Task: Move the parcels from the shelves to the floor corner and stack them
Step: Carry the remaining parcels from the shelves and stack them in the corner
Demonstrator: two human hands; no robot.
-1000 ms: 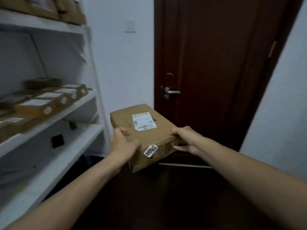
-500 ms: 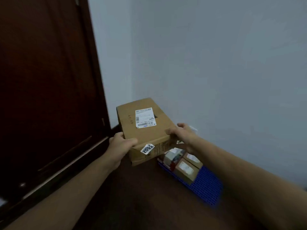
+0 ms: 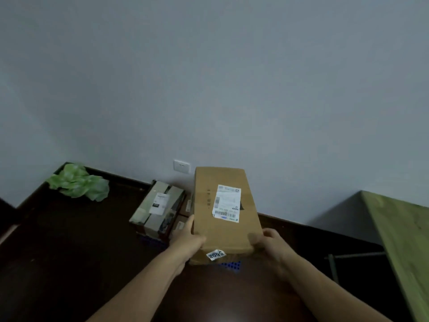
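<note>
Cardboard parcel [image 3: 232, 231] gripped between left hand [image 3: 188, 240], right hand [image 3: 271, 247].

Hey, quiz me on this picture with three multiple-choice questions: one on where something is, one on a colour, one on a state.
1. Where is the taped parcel?
A) on the floor by the wall, left of the held parcel
B) on a shelf
C) on top of the held parcel

2. What colour is the crumpled material in the corner?
A) red
B) green
C) white

3. How is the held parcel handled?
A) it lies untouched
B) one hand carries it
C) the left hand and right hand grip it

Answers:
1 A, it sits against the wall's base, left of the box.
2 B, it is plainly green.
3 C, one hand grips each near corner.
</note>
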